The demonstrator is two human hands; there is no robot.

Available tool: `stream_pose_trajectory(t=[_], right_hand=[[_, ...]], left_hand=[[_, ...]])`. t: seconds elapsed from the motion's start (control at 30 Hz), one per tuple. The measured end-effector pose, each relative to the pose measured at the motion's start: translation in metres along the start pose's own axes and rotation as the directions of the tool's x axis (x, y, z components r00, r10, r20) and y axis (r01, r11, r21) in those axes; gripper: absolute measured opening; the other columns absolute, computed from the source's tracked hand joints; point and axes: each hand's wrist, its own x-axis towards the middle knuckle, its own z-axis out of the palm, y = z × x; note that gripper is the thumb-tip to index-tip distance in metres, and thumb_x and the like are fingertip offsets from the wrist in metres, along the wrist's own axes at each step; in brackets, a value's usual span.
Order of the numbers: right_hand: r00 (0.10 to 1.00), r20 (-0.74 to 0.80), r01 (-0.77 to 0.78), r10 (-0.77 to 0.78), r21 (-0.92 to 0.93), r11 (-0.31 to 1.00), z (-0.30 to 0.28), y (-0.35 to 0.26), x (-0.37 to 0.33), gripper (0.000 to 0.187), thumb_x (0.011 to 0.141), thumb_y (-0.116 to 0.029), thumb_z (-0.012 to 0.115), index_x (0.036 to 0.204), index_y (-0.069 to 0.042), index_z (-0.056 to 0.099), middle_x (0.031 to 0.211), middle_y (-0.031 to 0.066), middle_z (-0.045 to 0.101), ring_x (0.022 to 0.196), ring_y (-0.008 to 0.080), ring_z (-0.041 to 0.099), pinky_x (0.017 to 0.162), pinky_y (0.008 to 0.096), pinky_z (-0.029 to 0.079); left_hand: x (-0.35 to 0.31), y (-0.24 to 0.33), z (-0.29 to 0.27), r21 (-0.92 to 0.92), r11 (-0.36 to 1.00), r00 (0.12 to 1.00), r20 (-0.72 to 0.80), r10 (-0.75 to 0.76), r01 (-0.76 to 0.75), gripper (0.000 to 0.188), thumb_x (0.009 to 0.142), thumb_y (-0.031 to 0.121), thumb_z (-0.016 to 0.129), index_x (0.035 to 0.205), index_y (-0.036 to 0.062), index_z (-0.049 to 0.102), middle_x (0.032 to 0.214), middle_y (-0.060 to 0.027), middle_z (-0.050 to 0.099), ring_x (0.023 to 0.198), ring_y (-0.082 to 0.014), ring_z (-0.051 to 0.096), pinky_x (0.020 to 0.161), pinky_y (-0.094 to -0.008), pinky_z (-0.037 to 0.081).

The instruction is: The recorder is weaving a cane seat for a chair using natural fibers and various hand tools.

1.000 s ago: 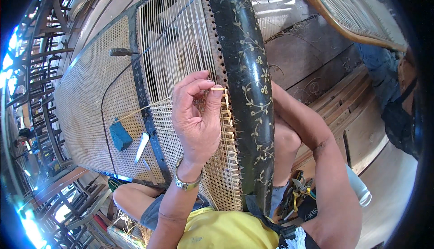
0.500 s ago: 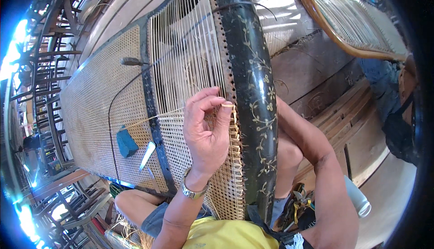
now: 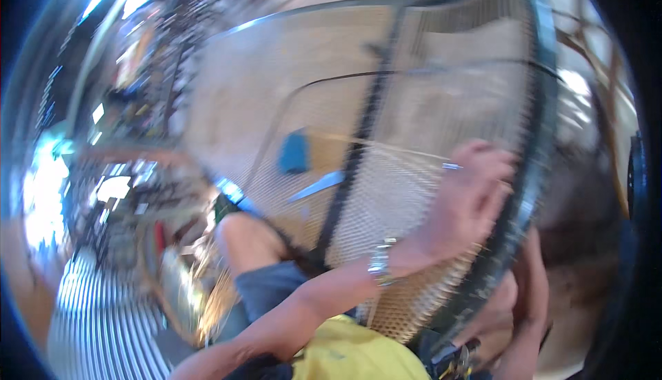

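My left hand (image 3: 474, 194), with a metal-banded watch (image 3: 381, 261) on its wrist, is at the right-hand edge of a cane panel. Its fingers are curled in and look pinched on a pale cane strand (image 3: 407, 150), which runs in from the left; motion blurs the fingertips. Under the hand lies the woven cane (image 3: 386, 194), while loose parallel strands span the part above. A dark curved rail (image 3: 543, 132) borders the panel. My right forearm (image 3: 527, 287) goes up behind this rail, and the right hand is hidden.
On the finished caning to the left rest a blue block (image 3: 294, 151) and a pale blade-like piece (image 3: 316, 185). A dark, thin cord (image 3: 345, 75) arcs across the panel. Stacked wooden frames blur at the far left, near a corrugated sheet (image 3: 103, 321).
The whole view has swung, so the panel now sits further right and tilted. My left hand remains by the rail. More of the floor at left shows, and everything is blurrier.
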Motion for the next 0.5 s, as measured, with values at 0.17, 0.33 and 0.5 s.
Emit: stream_pose_trajectory(t=[0.17,0.33,0.5], right_hand=[[0.938,0.307,-0.222,0.159,0.181,0.958,-0.012,-0.032,0.116,0.045,0.09,0.0,0.074,0.132,0.001,0.059,0.115,0.009,0.07,0.099,0.0156,0.071,0.081,0.0296,0.063],[0.942,0.246,-0.275,0.227,0.185,0.943,0.055,-0.041,0.163,0.046,0.089,0.0,0.075,0.133,0.001,0.059,0.115,0.0091,0.07,0.099,0.0155,0.071,0.081,0.0296,0.063],[0.993,-0.09,-0.072,0.078,0.075,0.995,0.102,-0.016,0.164,0.047,0.089,0.0,0.075,0.133,0.001,0.058,0.115,0.0091,0.07,0.1,0.0155,0.071,0.082,0.0297,0.063]], left_hand=[[-0.016,-0.006,0.002,-0.009,0.999,0.992,-0.117,0.04,-0.042,0.017,0.087,0.001,0.07,0.103,0.0029,0.063,0.128,-0.0121,0.06,0.133,-0.0403,0.047,0.109,-0.0526,0.039],[-0.009,-0.004,0.008,-0.076,0.996,0.987,-0.157,0.03,-0.043,0.017,0.087,0.0,0.07,0.102,0.0038,0.063,0.126,-0.0131,0.062,0.13,-0.0402,0.049,0.108,-0.052,0.04],[0.001,-0.004,-0.008,-0.017,1.0,0.998,-0.061,0.017,-0.018,0.017,0.085,-0.002,0.07,0.1,0.0019,0.066,0.12,-0.0151,0.066,0.12,-0.0415,0.056,0.104,-0.0491,0.045]])
